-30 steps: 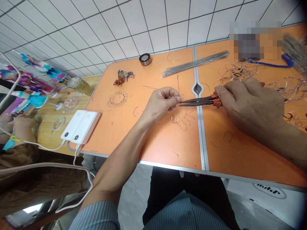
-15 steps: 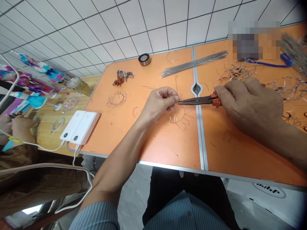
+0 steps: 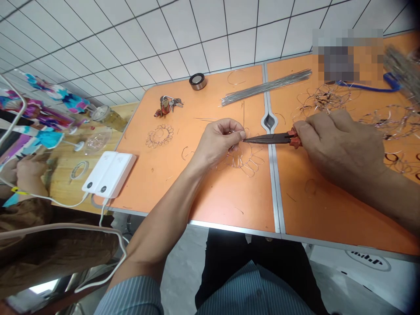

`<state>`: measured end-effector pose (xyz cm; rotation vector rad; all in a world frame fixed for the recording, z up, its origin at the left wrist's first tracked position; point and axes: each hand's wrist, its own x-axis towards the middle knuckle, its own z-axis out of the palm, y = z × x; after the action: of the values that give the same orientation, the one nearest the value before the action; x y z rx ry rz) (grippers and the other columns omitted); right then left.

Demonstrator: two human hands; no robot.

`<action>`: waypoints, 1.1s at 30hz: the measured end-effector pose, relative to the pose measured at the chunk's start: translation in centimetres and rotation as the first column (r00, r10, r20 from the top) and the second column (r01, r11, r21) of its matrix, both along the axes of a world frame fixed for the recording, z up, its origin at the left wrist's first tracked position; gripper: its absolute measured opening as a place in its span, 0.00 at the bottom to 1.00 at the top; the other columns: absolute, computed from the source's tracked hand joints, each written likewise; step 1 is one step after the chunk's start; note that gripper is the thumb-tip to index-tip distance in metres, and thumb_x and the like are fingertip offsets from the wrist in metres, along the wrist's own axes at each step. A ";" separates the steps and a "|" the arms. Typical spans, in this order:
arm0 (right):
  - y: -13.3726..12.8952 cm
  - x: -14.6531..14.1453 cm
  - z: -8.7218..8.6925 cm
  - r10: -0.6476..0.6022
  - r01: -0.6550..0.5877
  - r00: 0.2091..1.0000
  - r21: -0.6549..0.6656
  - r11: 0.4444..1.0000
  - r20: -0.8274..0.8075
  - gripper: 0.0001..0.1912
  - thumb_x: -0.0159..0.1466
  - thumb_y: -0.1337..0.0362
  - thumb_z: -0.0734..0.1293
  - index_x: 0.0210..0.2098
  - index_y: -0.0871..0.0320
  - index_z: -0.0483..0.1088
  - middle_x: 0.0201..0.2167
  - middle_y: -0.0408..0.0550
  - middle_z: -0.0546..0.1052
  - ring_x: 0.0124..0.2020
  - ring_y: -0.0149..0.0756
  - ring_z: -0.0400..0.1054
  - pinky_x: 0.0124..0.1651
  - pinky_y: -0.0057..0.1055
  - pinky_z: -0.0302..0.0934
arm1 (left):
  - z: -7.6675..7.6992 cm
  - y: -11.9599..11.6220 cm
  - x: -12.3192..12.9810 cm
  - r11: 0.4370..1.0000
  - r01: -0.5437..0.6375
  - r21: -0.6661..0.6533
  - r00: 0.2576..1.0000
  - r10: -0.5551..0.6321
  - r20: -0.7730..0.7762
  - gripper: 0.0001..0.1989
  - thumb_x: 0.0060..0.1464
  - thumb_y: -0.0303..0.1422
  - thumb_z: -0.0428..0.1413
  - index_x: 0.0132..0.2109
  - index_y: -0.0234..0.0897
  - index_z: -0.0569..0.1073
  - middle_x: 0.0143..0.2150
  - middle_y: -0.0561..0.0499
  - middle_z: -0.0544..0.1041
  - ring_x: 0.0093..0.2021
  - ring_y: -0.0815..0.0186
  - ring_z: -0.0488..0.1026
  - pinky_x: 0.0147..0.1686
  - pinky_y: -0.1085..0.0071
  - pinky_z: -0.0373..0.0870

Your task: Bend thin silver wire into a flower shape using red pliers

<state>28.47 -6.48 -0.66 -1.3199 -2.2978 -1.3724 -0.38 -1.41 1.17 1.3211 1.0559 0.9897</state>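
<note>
In the head view, the left hand (image 3: pixel 223 140) pinches a thin silvery wire ring with petal-shaped loops (image 3: pixel 243 166) over the orange table (image 3: pixel 223 201), left of its middle; the right hand (image 3: pixel 341 144) wraps red-handled, dark-nosed metal pliers (image 3: pixel 269 138), though whether their tips bite wire cannot be told. The ring looks light, springy and easily bent, best pinched at a twisted joint rather than a loop.
</note>
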 end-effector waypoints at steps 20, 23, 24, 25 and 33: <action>-0.1 -0.3 0.3 0.037 -0.039 0.999 0.038 0.999 0.036 0.14 0.82 0.62 0.67 0.37 0.56 0.73 0.32 0.49 0.73 0.39 0.46 0.69 0.30 0.37 0.47 | -0.3 0.1 0.2 0.999 -0.040 0.001 0.999 0.040 -0.014 0.05 0.53 0.24 0.68 0.36 0.37 0.81 0.29 0.55 0.78 0.26 0.73 0.73 0.28 0.74 0.71; -0.1 -0.4 0.3 0.045 -0.047 0.999 0.048 0.998 0.029 0.16 0.83 0.61 0.65 0.37 0.56 0.74 0.32 0.48 0.73 0.38 0.46 0.69 0.29 0.37 0.46 | -0.6 0.2 0.1 0.999 -0.035 0.005 0.999 0.035 -0.024 0.04 0.53 0.24 0.67 0.33 0.36 0.82 0.29 0.54 0.79 0.26 0.74 0.73 0.28 0.75 0.71; -0.1 -0.3 0.3 0.046 -0.047 0.999 0.045 0.998 0.019 0.16 0.83 0.61 0.65 0.38 0.56 0.75 0.32 0.49 0.74 0.38 0.46 0.69 0.29 0.37 0.46 | -0.6 0.3 0.1 0.999 -0.039 -0.002 0.999 0.039 -0.019 0.04 0.53 0.24 0.67 0.33 0.36 0.82 0.29 0.54 0.80 0.26 0.74 0.73 0.27 0.75 0.71; -0.2 -0.2 0.2 0.043 -0.043 0.999 0.035 0.998 0.008 0.15 0.83 0.61 0.65 0.39 0.57 0.76 0.33 0.50 0.76 0.39 0.47 0.70 0.29 0.37 0.47 | -0.6 0.3 0.0 0.999 -0.045 -0.012 0.999 0.045 -0.010 0.04 0.53 0.24 0.68 0.33 0.36 0.82 0.28 0.54 0.80 0.25 0.74 0.73 0.27 0.75 0.71; -0.3 -0.7 2.3 -0.167 -0.069 0.804 -0.368 0.927 -0.571 0.11 0.76 0.65 0.67 0.42 0.54 0.83 0.37 0.52 0.83 0.42 0.49 0.71 0.33 0.41 0.48 | -0.1 0.5 -0.2 1.000 -0.013 -0.026 0.994 0.016 0.105 0.06 0.49 0.24 0.71 0.34 0.35 0.82 0.27 0.55 0.80 0.25 0.74 0.73 0.26 0.76 0.70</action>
<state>27.79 -6.78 1.63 -1.6302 -2.1185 -0.4046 -0.60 -0.89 1.10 1.2295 0.9960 1.0422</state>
